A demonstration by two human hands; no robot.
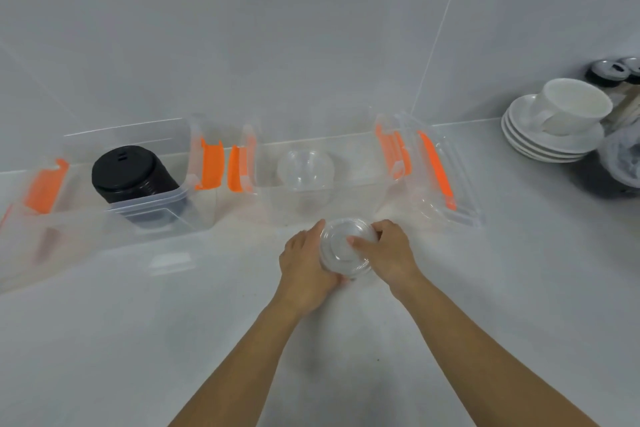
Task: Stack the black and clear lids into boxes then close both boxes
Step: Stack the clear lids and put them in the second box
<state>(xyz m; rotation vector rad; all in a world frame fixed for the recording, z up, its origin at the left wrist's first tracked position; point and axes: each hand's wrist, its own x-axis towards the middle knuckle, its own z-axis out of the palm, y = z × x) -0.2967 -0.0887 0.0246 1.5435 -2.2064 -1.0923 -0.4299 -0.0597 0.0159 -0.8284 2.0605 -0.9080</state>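
Both hands hold a stack of clear lids (341,248) just in front of the right box. My left hand (304,263) cups its left side and my right hand (391,250) grips its right side, a finger lying across the top lid. The right clear box (263,184) stands open with orange clips and holds another stack of clear lids (304,170). Its cover (450,177) lies open to the right. The left clear box (180,198) is open too and contains a tall stack of black lids (128,173).
At the right edge, a white cup (571,107) sits on stacked white saucers (540,139) on the white counter. Behind them are dark-lidded jars (606,71) and a grey bowl (623,159). A white tiled wall runs close behind the boxes.
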